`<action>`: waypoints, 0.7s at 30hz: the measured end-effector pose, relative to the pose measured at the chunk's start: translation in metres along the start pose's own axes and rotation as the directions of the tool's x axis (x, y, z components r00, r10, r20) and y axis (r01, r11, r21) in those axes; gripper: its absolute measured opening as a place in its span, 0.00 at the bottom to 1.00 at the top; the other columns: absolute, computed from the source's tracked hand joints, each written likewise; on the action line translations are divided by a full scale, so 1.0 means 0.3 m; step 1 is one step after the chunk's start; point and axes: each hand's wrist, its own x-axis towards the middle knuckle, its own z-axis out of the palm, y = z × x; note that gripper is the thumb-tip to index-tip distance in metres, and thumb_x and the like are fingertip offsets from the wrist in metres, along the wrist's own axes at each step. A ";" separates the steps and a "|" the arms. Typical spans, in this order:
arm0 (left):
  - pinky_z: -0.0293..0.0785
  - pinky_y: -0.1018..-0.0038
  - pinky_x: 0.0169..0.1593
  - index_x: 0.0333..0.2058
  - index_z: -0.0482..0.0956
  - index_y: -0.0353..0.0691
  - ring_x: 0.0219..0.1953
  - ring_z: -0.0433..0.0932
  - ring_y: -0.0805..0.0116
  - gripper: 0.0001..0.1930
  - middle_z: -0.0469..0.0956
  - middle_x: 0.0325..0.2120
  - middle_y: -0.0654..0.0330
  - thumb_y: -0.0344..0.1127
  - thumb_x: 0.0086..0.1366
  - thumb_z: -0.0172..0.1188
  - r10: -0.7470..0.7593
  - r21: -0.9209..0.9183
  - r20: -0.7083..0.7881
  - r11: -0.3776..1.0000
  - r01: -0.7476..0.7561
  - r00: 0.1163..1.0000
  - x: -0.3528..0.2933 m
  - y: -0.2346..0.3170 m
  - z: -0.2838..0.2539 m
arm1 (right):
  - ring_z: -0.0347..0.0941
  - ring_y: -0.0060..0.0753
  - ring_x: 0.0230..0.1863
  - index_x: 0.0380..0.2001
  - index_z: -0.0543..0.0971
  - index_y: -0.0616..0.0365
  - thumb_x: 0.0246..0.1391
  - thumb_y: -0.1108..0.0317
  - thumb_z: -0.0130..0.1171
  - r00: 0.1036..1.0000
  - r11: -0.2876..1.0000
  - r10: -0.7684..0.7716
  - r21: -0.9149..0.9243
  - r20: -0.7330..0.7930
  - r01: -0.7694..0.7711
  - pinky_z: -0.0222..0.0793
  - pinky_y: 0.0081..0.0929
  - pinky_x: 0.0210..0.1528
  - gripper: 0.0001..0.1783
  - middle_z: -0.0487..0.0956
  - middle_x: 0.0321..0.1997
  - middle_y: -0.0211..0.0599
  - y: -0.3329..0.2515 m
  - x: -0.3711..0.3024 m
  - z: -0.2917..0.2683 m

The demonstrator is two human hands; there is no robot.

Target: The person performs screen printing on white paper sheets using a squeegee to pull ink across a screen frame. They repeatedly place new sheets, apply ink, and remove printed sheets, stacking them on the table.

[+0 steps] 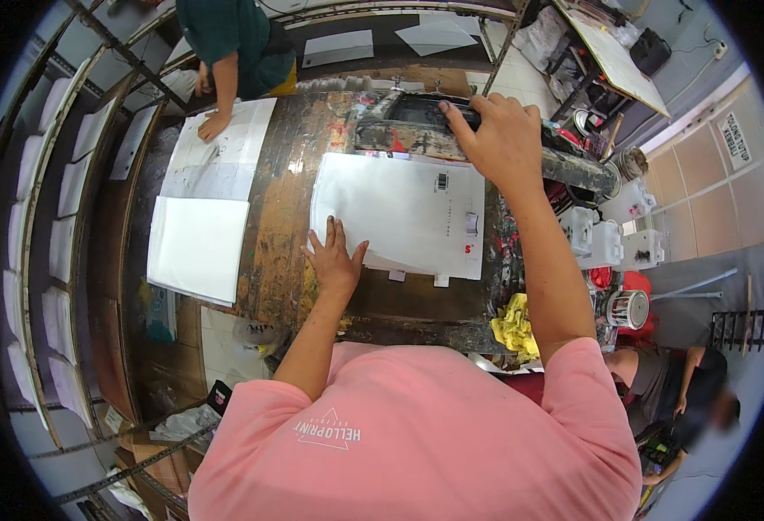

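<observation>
left hand (337,259) splayed, gripping nothing, white sheet (408,208) under its fingertips, right hand (499,135) over dark frame (417,139), can't tell if gripping; sheet could skew if left fingers drag.

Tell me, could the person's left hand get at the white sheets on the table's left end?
Probably yes: the left hand seems unobstructed, with only stained tabletop between it and the white sheets.

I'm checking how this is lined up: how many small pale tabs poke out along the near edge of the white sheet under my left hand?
2: the left tab and the right tab. Others may be hidden under the sheet.
</observation>
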 end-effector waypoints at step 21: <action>0.78 0.60 0.42 0.49 0.82 0.29 0.36 0.83 0.58 0.18 0.85 0.35 0.54 0.29 0.61 0.72 -0.234 -0.492 -0.199 0.864 0.109 0.952 0.108 -0.106 0.057 | 0.78 0.47 0.37 0.33 0.88 0.59 0.63 0.39 0.63 1.000 1.000 -0.005 0.002 -0.016 0.005 0.64 0.45 0.44 0.29 0.84 0.31 0.40 0.018 0.004 -0.002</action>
